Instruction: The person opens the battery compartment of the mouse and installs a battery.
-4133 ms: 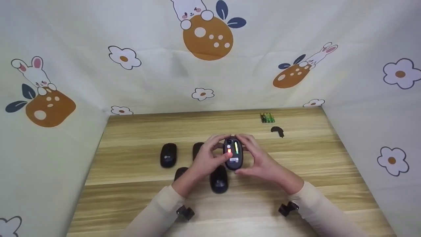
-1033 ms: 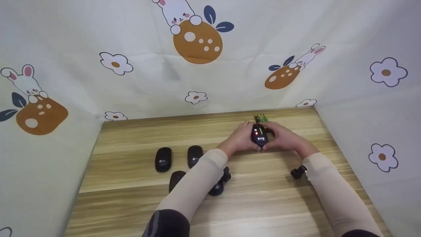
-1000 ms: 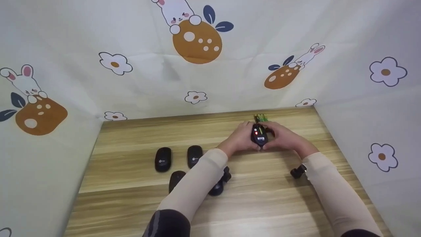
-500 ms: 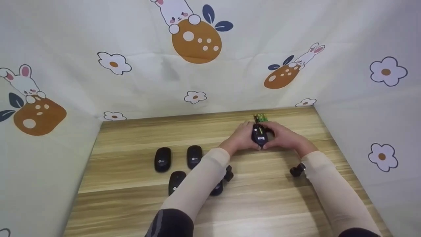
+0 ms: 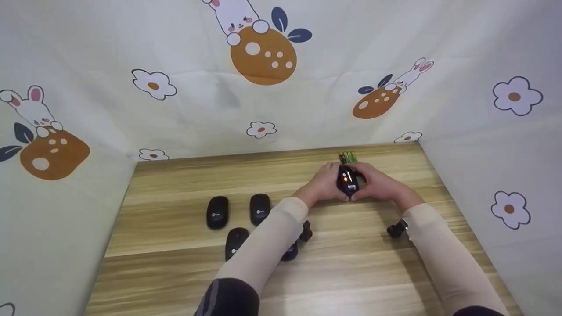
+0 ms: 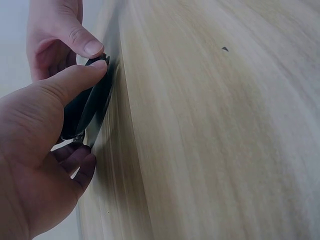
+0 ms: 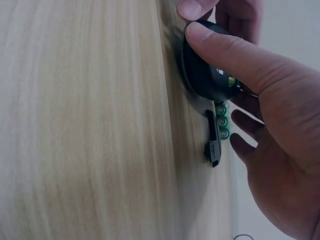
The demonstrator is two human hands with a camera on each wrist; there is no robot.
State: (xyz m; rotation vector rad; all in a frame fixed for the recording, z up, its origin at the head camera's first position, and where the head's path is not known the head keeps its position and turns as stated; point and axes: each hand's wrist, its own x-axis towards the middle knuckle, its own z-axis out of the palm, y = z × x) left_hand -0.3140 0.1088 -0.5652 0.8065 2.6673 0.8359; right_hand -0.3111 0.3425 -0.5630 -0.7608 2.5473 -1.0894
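Note:
A black computer mouse [image 5: 349,186] is held underside up at the back right of the table. A red light and a yellow-green battery in its open slot show in the head view. My left hand [image 5: 323,183] grips its left side, thumb at the near end. My right hand [image 5: 378,182] holds the right side, its thumb [image 7: 220,45] beside the left one. In the right wrist view the mouse [image 7: 202,75] is close over the table. Green batteries [image 7: 223,122] stand in a row beyond, and a black battery cover [image 7: 213,142] lies beside them.
Several more black mice, among them one at the left [image 5: 217,213] and one right of it [image 5: 260,209], lie face up on the wooden table [image 5: 175,272]. My left sleeve partly covers some. A printed cloth wall [image 5: 197,114] rises behind the table.
Since the oldest frame, both hands have carried the mouse away and to the right, to the batteries. Over the last second the hands barely move; the red light disappears and shows again.

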